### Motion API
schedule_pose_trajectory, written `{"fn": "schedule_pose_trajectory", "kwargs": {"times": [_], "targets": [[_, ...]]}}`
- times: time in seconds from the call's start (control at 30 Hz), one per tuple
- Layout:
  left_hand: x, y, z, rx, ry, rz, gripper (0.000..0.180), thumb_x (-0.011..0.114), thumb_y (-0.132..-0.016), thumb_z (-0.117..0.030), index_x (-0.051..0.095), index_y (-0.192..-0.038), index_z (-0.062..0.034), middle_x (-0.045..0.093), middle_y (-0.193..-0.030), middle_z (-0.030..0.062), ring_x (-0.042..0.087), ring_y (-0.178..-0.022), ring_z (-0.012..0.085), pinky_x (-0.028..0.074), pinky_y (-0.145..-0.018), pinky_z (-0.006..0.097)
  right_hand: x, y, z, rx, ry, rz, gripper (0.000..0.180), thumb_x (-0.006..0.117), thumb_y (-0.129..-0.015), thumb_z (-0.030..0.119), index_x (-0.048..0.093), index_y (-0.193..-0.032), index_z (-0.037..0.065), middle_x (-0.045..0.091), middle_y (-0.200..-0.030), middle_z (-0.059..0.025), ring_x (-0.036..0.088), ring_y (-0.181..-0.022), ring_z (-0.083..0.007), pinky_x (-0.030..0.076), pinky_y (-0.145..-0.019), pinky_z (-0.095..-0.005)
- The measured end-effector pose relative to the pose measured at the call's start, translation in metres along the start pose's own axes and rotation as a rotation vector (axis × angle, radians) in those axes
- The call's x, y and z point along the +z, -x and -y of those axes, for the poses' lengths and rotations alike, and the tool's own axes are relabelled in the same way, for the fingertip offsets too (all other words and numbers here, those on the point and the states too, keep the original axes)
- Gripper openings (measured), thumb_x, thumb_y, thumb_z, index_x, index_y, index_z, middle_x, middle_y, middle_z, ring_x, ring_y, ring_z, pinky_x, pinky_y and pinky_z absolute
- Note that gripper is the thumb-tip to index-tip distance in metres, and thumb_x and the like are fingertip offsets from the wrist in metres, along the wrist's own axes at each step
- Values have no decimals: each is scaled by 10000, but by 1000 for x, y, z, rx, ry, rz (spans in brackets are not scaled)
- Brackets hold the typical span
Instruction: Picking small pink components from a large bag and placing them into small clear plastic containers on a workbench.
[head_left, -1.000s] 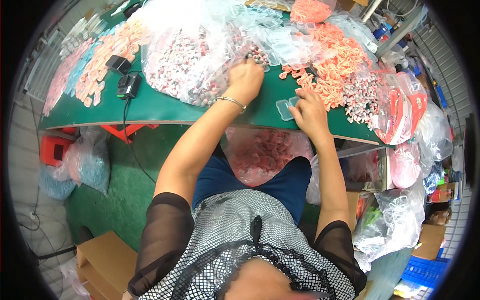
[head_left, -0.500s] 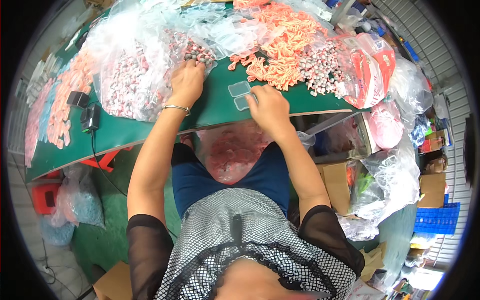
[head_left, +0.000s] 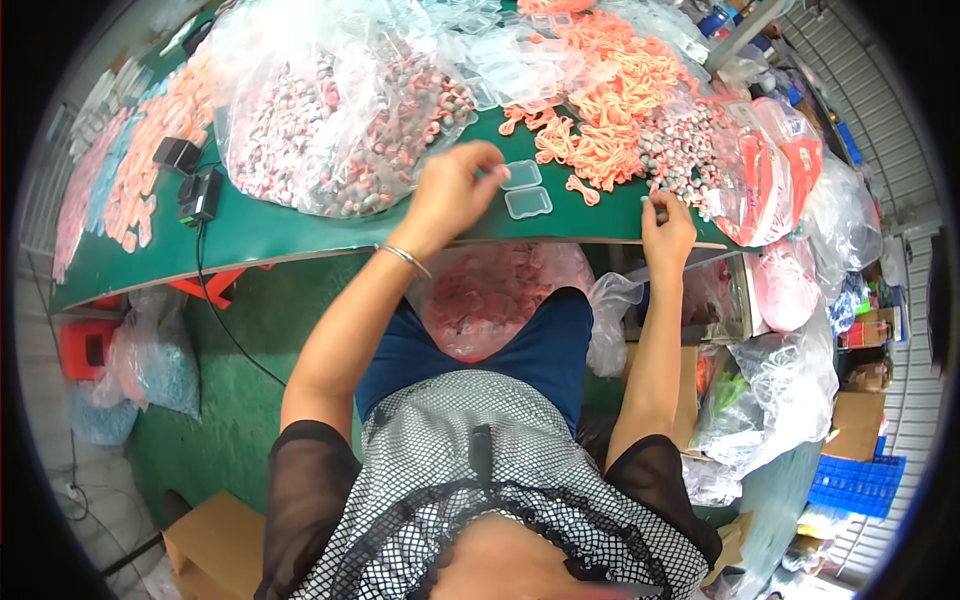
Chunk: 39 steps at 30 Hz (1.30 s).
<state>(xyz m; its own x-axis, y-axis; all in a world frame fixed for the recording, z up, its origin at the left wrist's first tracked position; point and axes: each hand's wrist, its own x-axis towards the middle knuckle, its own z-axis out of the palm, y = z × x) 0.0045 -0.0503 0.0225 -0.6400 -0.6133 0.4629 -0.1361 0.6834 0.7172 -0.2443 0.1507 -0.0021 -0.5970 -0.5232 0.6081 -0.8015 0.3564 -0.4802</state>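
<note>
- Head view: clear plastic case [head_left: 529, 203] lies open on the green tabletop [head_left: 600, 222], both halves flat, just past 12 o'clock from the wearer's body.
- Left hand [head_left: 455, 195] is just beside it at 9 o'clock, fingers bent toward the upper half; blur hides whether they pinch anything or touch the rim.
- Right hand [head_left: 667, 230] is well apart from the case, between 3 and 4 o'clock, its fingers curled; I cannot tell whether the tips pinch something.
- Heap of gray-and-pink pieces [head_left: 680, 150] lies near that hand, toward 12 o'clock.
- Orange cords [head_left: 620, 100] spread between 1 and 2 o'clock from the case; one loose cord [head_left: 582, 190] sits at 3 o'clock, apart from it.
- Clear bag [head_left: 310, 140] of similar pieces stands between 9 and 10 o'clock.
- Steadying the case looks best done lightly at its 9 o'clock rim, since thin plastic probably slides or tips easily.
- Small round pieces likely roll, so a fingertip pinch on one, lifted clear of its neighbours, should serve better than a scoop.
- Keeping the hinge line and rims free of cord would probably avoid snags.
</note>
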Motion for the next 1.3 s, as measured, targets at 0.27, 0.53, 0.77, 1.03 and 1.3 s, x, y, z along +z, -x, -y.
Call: {"fn": "schedule_pose_trajectory", "kwargs": {"times": [0.27, 0.53, 0.77, 1.03, 1.3], "targets": [[30, 22, -14, 113, -210, -7, 90, 720, -795, -154, 701, -841, -79, 611, -856, 79, 579, -849, 285, 469, -740, 408, 30, -4, 101, -589, -220, 404, 142, 685, -755, 46, 655, -888, 86, 647, -894, -67, 607, -921, -270, 422, -866, -393], [29, 29, -14, 97, -321, 59, 205, 721, -785, -221, 686, -945, -98, 600, -934, 64, 568, -907, 276, 421, -770, 402, 30, -9, 94, -600, -253, 481, 179, 629, -780, 43, 664, -950, 90, 638, -890, -66, 593, -925, -269, 424, -844, -406], [27, 31, -7, 129, -287, 59, 385, 770, -748, -249, 638, -1080, -107, 604, -1010, 69, 556, -971, 274, 426, -799, 400, 29, 2, 62, -363, 73, 283, 187, 693, -791, 66, 668, -976, 72, 663, -921, -91, 622, -882, -281, 466, -782, -410], [20, 32, -7, 63, -208, 141, 415, 777, -734, -228, 632, -1101, -101, 621, -1048, 67, 562, -997, 277, 442, -817, 402, 33, 1, 104, -272, -478, 418, 90, 693, -812, 34, 664, -896, 33, 642, -815, -101, 626, -731, -241, 495, -680, -346], [21, 34, -6, 86, -206, 115, 408, 772, -732, -225, 634, -1097, -105, 620, -1024, 45, 560, -969, 266, 440, -810, 402, 44, -13, 96, -405, -421, 497, 142, 660, -825, 78, 679, -962, 45, 635, -987, -102, 603, -931, -297, 476, -815, -396]]}}
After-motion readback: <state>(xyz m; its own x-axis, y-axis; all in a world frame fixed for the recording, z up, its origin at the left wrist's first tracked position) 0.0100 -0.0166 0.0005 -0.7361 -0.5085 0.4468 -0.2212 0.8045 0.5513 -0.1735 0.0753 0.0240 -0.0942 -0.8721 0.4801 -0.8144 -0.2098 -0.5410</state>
